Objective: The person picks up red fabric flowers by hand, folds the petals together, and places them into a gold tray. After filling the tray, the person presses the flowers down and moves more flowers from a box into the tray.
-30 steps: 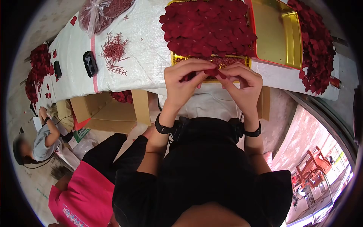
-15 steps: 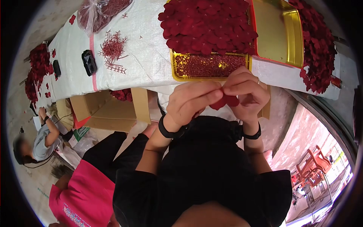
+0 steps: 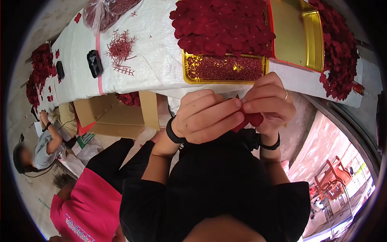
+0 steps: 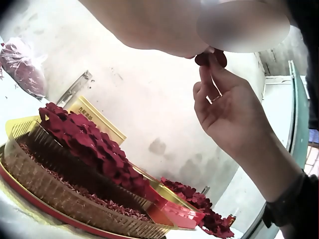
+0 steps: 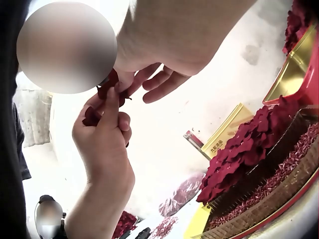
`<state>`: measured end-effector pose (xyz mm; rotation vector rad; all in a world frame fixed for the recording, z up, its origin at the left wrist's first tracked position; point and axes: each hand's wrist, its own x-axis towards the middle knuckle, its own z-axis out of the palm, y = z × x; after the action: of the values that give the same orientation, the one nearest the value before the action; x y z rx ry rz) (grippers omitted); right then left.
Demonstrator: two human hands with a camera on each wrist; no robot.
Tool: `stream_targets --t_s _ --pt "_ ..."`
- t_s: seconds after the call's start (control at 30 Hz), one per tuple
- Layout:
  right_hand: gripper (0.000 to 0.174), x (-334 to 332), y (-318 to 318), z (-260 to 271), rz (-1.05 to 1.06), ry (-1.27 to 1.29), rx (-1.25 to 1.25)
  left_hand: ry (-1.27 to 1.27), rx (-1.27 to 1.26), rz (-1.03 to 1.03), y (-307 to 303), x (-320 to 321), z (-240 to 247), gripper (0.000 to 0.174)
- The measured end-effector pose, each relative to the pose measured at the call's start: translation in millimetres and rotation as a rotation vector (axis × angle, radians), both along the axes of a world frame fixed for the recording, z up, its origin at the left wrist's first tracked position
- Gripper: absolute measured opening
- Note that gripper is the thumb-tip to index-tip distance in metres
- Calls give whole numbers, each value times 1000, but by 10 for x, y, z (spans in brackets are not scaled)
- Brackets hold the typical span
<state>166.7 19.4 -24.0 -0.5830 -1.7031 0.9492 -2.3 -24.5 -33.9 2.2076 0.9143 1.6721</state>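
Both hands meet in front of the chest at a dark red flower of fabric-like petals (image 3: pixel 254 119). My left hand (image 3: pixel 209 115) pinches it between thumb and fingertips; in the right wrist view that hand (image 5: pixel 103 132) also has a dark red petal piece (image 5: pixel 91 116) tucked against its palm. My right hand (image 3: pixel 271 103), with a ring on one finger, pinches the same flower from the other side. In the left wrist view, petals (image 4: pixel 218 58) show at the right hand's fingertips. The fingers hide the flower's centre.
Ahead, a gold tray (image 3: pixel 186 74) holds small red stems and gold flakes, with a heap of red petal flowers (image 3: pixel 221 28) over its far part. A red-edged gold box (image 3: pixel 292 36) adjoins it. Stem sprigs (image 3: pixel 121 48) lie left. Beneath stands a cardboard box (image 3: pixel 117 117); people sit left.
Both hands have drawn back from over the tray toward the chest and slightly right, bringing the flower along. The tray's near part now shows fully.
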Motion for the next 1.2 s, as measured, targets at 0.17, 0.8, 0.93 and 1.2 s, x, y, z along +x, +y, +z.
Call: stream_targets --t_s 0.17,0.8,0.93,1.2 --pt "25 22 -18 61 -6 -37 24 -1 9 -23 -1 -11 0 36" --pt "28 -27 -42 125 -160 -126 164 -107 -231 -86 -21 -68 104 31" --pt "29 -16 16 96 -150 -192 175 -164 -379 -74 15 -64 94 28" --pt "16 -162 292 -96 -208 -265 -295 -280 -657 404 253 2 -51 17"
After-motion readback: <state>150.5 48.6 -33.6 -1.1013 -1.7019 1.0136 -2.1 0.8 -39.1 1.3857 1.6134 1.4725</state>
